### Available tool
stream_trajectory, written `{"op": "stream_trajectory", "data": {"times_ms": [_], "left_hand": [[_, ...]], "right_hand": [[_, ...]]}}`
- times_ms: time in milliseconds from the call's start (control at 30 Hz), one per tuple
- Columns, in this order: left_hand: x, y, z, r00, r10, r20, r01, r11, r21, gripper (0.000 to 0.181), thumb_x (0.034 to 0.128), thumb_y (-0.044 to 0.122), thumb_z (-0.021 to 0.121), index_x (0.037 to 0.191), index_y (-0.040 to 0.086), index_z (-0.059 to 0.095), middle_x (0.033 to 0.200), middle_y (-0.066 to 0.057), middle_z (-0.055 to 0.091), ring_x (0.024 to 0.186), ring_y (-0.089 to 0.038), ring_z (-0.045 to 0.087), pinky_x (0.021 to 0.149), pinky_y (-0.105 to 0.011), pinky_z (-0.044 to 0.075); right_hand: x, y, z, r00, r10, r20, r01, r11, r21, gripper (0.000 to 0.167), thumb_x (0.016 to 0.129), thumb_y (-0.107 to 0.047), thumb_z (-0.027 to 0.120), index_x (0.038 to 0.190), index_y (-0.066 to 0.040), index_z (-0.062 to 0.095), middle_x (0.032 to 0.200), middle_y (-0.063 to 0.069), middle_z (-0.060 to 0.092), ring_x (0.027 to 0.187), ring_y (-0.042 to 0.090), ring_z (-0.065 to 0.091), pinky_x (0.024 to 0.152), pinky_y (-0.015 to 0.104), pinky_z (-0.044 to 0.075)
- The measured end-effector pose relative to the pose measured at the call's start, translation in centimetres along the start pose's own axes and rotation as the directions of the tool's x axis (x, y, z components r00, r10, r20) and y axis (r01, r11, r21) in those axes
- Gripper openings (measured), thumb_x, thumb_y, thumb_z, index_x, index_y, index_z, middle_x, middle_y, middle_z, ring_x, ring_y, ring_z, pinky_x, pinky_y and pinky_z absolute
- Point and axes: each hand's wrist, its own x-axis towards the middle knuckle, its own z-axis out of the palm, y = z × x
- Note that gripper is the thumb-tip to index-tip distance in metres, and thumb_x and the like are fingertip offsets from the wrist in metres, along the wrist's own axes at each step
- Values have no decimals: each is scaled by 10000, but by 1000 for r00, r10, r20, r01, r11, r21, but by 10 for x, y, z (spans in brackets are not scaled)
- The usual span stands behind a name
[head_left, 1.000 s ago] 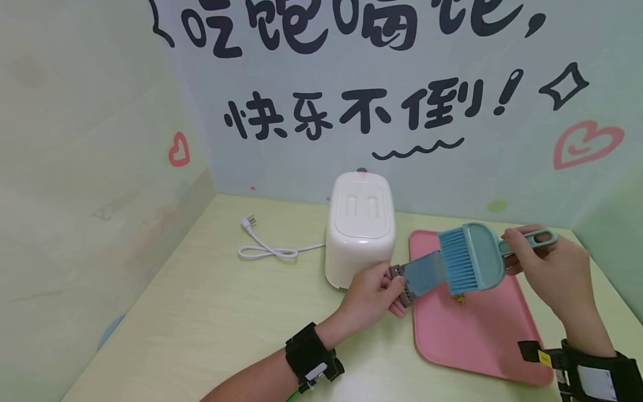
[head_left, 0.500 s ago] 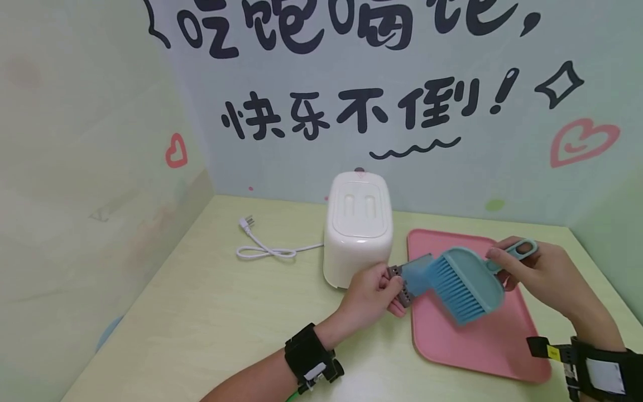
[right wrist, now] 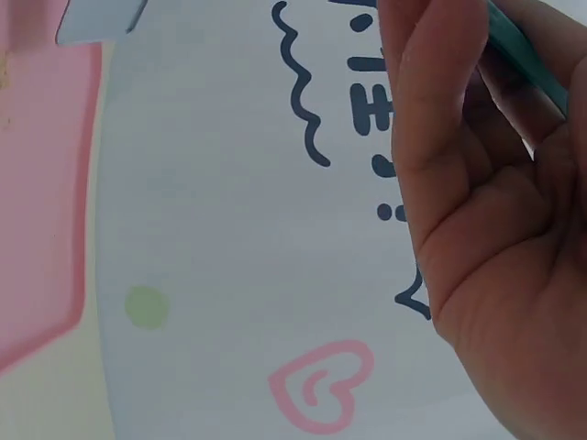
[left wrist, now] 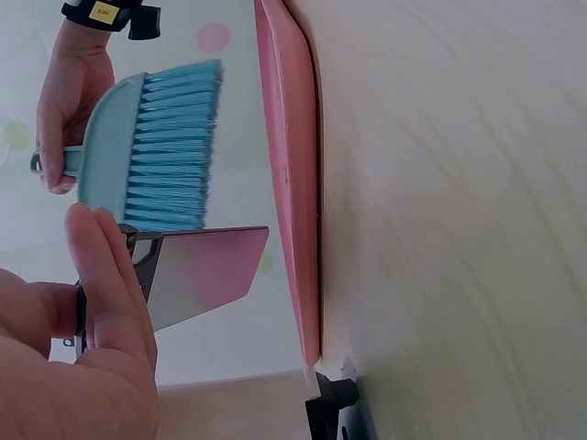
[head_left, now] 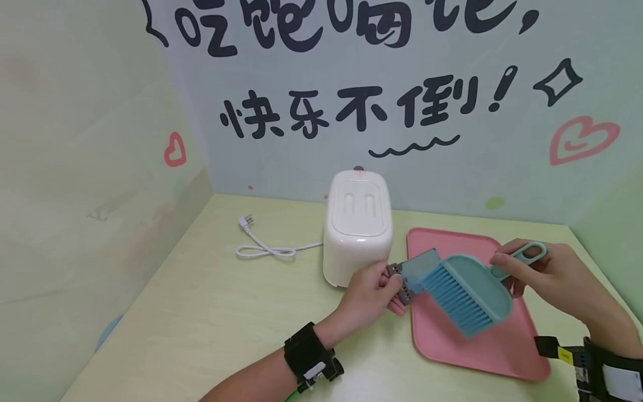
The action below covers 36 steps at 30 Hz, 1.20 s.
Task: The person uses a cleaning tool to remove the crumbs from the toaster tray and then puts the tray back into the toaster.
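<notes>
My left hand [head_left: 369, 291] pinches the dark end of a flat, clear bluish plate [head_left: 421, 267], held over the left edge of the pink tray [head_left: 477, 357]. The teal brush [head_left: 482, 282] is in my right hand [head_left: 552, 273], gripped by its handle above the tray. Its blue bristles overlap the plate in the head view. In the left wrist view, the bristles of the brush [left wrist: 170, 147] stand just above the plate [left wrist: 206, 270], beyond my left hand [left wrist: 83, 339]. The right wrist view shows my right hand [right wrist: 504, 202] around the teal handle [right wrist: 527, 55].
A white appliance [head_left: 358, 223] stands left of the tray, close behind my left hand. Its white cord [head_left: 266, 251] lies coiled on the table [head_left: 201, 312], plug toward the wall. In the right wrist view, yellowish crumbs [right wrist: 5, 92] lie on the tray [right wrist: 46, 202].
The brush has moved down and toward the left hand, then slightly back right, and tilted so its bristles point lower left. My left hand has hardly moved.
</notes>
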Motion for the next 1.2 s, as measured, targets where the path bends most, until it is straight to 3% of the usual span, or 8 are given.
{"op": "stream_trajectory", "data": {"times_ms": [133,200,333,500,767,867,1033,1200], "left_hand": [[-1,-1,0,1000,10,6,-10,1000,-6,137,1081,104,593,977,16,610,761,-64,743,628,-135,739,715,-448,659],[-1,-2,-1,1000,14,9,-14,1000,-7,143,1081,106,593,971,17,607,760,-66,745,631,-135,742,703,-418,660],[-1,-2,-1,1000,17,12,-17,1000,-5,157,1082,117,596,960,18,598,768,-67,751,638,-142,747,715,-439,660],[-3,-1,-1,1000,24,15,-24,1000,15,162,1080,116,599,949,20,591,768,-62,756,633,-142,749,732,-499,653],[-5,1,-1,999,48,12,-49,998,44,153,1084,124,595,971,21,599,782,-52,747,648,-160,756,717,-450,658],[-5,1,-1,999,49,11,-50,998,48,146,1085,128,596,985,23,610,790,-49,745,651,-152,755,711,-420,659],[-6,2,-1,999,48,15,-49,997,63,146,1084,127,600,978,27,604,788,-43,745,644,-135,751,716,-433,657],[-7,2,-1,999,49,13,-50,996,71,147,1082,123,600,969,29,597,778,-40,745,640,-145,753,715,-446,656]], "right_hand": [[1,4,2,1000,1,10,1,992,-126,41,1015,-100,720,1043,-81,743,687,-100,688,519,60,628,503,225,516],[2,7,1,1000,16,-6,-17,978,-210,110,1034,-152,705,1056,-49,737,665,-116,669,515,23,605,481,236,501],[3,8,-4,995,20,-96,-48,952,-301,182,1040,-197,702,1073,-20,734,631,-77,667,491,-27,566,472,231,458],[4,6,-4,985,0,-173,-50,958,-283,158,1019,-190,731,1056,-38,747,618,-22,689,471,-45,556,474,197,425],[3,5,1,999,19,-33,-29,951,-307,184,1040,-205,705,1077,-26,734,625,-110,643,496,-14,575,471,256,493],[0,5,-2,999,30,-37,-40,953,-301,193,1044,-207,697,1080,-21,733,634,-104,644,497,-8,573,470,247,491],[-1,6,-3,993,-1,-116,-35,953,-302,144,1022,-187,726,1053,-48,743,621,-83,649,477,-20,555,463,210,449],[-1,5,1,999,19,-41,-30,960,-280,165,1033,-205,714,1058,-43,737,623,-124,642,492,-10,576,467,232,486]]}}
